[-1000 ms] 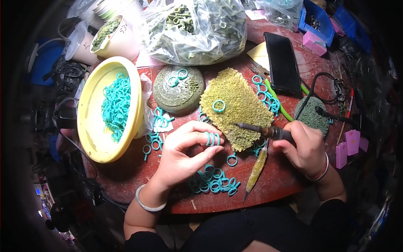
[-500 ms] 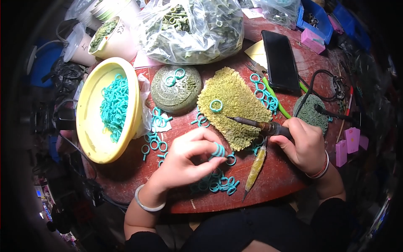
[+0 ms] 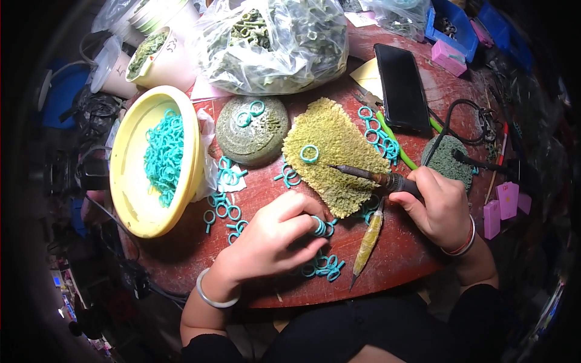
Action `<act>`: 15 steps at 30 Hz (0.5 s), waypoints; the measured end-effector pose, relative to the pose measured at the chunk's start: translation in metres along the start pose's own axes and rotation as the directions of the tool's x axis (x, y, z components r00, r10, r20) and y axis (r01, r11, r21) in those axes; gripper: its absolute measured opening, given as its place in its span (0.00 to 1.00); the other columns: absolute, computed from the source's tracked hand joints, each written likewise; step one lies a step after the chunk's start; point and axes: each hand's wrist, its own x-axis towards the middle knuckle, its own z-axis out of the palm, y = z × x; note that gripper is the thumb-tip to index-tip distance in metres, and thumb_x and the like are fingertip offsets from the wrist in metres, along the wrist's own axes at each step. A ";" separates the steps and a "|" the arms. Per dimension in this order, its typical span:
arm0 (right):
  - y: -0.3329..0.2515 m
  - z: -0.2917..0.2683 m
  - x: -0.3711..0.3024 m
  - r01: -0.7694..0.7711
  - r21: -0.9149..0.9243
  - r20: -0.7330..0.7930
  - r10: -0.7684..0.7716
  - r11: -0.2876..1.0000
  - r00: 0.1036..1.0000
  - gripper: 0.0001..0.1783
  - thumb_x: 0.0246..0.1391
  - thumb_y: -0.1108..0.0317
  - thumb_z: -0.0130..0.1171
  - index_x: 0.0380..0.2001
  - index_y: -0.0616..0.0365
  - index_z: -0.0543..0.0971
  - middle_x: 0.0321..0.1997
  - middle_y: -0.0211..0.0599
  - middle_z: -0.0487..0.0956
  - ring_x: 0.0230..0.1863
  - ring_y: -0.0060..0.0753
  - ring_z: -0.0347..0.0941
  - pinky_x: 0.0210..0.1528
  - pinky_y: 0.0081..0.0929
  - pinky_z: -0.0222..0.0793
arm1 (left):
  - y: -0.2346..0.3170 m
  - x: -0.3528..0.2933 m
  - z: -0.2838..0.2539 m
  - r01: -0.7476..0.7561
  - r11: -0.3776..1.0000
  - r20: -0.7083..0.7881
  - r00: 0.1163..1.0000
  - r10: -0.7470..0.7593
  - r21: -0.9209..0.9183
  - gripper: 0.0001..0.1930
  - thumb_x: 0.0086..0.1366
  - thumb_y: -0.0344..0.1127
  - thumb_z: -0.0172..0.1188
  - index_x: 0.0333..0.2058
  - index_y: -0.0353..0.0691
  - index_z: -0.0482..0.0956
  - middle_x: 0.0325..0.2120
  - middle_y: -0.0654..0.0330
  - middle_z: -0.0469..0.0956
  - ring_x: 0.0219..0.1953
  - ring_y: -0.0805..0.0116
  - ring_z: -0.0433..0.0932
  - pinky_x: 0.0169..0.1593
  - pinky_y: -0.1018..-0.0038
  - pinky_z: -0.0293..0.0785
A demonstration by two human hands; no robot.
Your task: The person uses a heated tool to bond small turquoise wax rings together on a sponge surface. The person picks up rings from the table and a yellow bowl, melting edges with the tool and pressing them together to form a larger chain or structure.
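One teal ring point(image 3: 309, 162) lies on the yellow mat point(image 3: 339, 136), stacked rings point(image 3: 319, 227) round a finger of the left hand point(image 3: 269, 236) nearside of it, grip unclear, right hand point(image 3: 437, 207) gripping a pen-like tool point(image 3: 387, 179) over it; heaped rings point(image 3: 164, 151) in the bowl point(image 3: 128, 166) left of it likely remain.

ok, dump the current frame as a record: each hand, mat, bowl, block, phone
left hand: wears a stack of teal rings; loose ring right beside them, contact unclear
right hand: grips pen-shaped tool, tip at the mat, contact unclear
mat: yellow-green, rough; one ring on top
bowl: yellow, holds a heap of teal rings
block: round, grey-green; two rings on top
phone: screen dark
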 end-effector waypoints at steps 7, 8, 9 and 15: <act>0.001 0.001 0.000 -0.016 -0.001 0.017 0.016 1.000 1.000 0.20 0.58 0.54 0.72 0.33 0.59 0.76 0.25 0.42 0.78 0.23 0.47 0.79 0.24 0.37 0.73 | -0.001 0.000 0.005 -0.118 0.972 0.046 0.993 0.111 0.201 0.12 0.53 0.24 0.74 0.33 0.34 0.79 0.40 0.53 0.81 0.37 0.55 0.82 0.41 0.64 0.80; 0.001 0.000 0.000 -0.019 -0.002 0.005 0.019 1.000 1.000 0.20 0.58 0.54 0.72 0.33 0.59 0.76 0.25 0.42 0.78 0.23 0.47 0.79 0.25 0.37 0.73 | -0.001 -0.001 0.003 -0.116 0.972 0.045 0.993 0.109 0.204 0.12 0.53 0.24 0.74 0.33 0.34 0.79 0.40 0.53 0.81 0.37 0.55 0.82 0.41 0.64 0.80; 0.001 0.000 0.000 -0.017 0.000 0.004 0.017 1.000 1.000 0.20 0.58 0.54 0.72 0.33 0.59 0.76 0.25 0.42 0.78 0.23 0.47 0.79 0.25 0.37 0.73 | -0.001 -0.002 0.001 -0.044 0.997 0.016 0.999 0.043 0.061 0.11 0.55 0.25 0.72 0.34 0.34 0.79 0.40 0.53 0.80 0.38 0.54 0.82 0.43 0.65 0.80; 0.001 -0.001 0.000 -0.009 -0.003 0.001 0.009 1.000 1.000 0.20 0.58 0.55 0.73 0.33 0.59 0.76 0.25 0.42 0.78 0.24 0.47 0.79 0.25 0.37 0.73 | -0.004 -0.007 -0.011 0.204 0.833 -0.013 0.969 -0.245 -0.515 0.06 0.58 0.21 0.69 0.36 0.32 0.85 0.43 0.55 0.82 0.45 0.65 0.83 0.50 0.70 0.79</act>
